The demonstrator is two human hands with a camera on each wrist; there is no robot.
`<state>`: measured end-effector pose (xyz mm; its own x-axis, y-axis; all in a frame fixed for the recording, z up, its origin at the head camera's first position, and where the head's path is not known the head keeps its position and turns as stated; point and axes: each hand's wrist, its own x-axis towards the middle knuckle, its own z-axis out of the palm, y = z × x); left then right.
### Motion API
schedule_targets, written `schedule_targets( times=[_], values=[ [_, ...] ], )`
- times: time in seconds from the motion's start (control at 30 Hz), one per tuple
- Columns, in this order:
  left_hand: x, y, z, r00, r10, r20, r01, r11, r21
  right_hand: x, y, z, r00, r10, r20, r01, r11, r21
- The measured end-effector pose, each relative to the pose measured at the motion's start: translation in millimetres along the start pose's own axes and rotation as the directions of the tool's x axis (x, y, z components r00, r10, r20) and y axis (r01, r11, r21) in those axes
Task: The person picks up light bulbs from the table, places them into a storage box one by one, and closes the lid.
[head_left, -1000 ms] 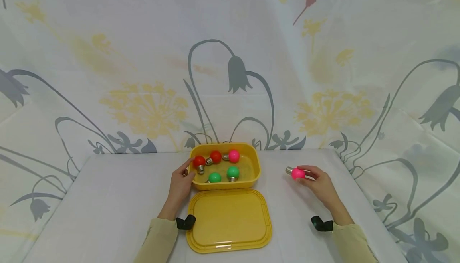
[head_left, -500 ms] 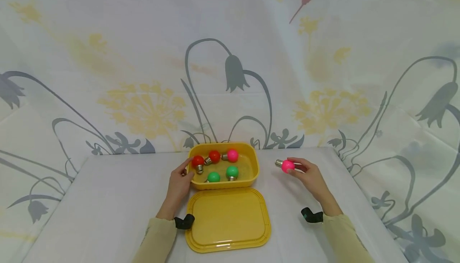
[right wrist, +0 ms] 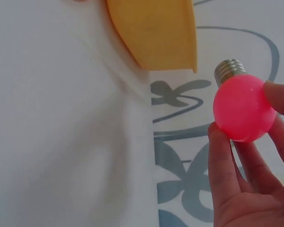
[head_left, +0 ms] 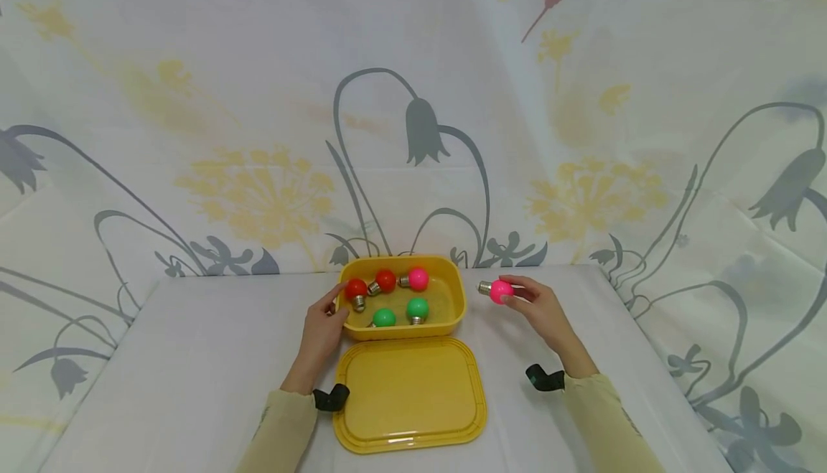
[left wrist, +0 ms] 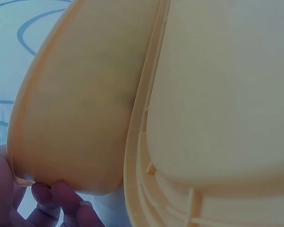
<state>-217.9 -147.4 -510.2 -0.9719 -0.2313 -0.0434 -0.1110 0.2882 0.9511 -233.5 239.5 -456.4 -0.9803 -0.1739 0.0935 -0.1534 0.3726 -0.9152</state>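
My right hand pinches a pink light bulb by its round glass, with the silver screw base pointing left toward the box. In the right wrist view the pink bulb sits between thumb and fingertips, raised above the table. The left hand grips the left wall of a yellow plastic box. Seen from the left wrist, curled fingers lie against the box's end. Inside the box are two red bulbs, another pink bulb and two green bulbs.
A yellow lid lies flat on the white tablecloth, just in front of the box. Behind the table hangs a flower-patterned cloth. Black cameras are strapped to both wrists.
The right hand has carried the pink bulb leftward and slightly back, closer to the box's right side. My left hand keeps its place on the box.
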Motion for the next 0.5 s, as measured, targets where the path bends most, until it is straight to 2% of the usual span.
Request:
schedule_targets(
  times=[0.1, 0.27, 0.5],
  values=[
    [0.1, -0.5, -0.1, 1.0, 0.002, 0.0, -0.002, 1.0, 0.001, 4.1, -1.3, 2.5, 1.0, 0.001, 0.008, -0.001, 1.0, 0.018],
    [-0.3, -1.2, 0.3, 1.0, -0.001, 0.005, 0.001, 1.0, 0.002, 17.4, 17.3, 5.2, 1.0, -0.014, 0.015, 0.013, 0.999, 0.033],
    [-0.6, -2.1, 1.1, 1.0, 0.002, -0.001, -0.002, 1.0, 0.002, 26.1, 13.5, 12.0, 0.998, -0.053, 0.037, 0.05, 0.996, 0.071]
  ],
)
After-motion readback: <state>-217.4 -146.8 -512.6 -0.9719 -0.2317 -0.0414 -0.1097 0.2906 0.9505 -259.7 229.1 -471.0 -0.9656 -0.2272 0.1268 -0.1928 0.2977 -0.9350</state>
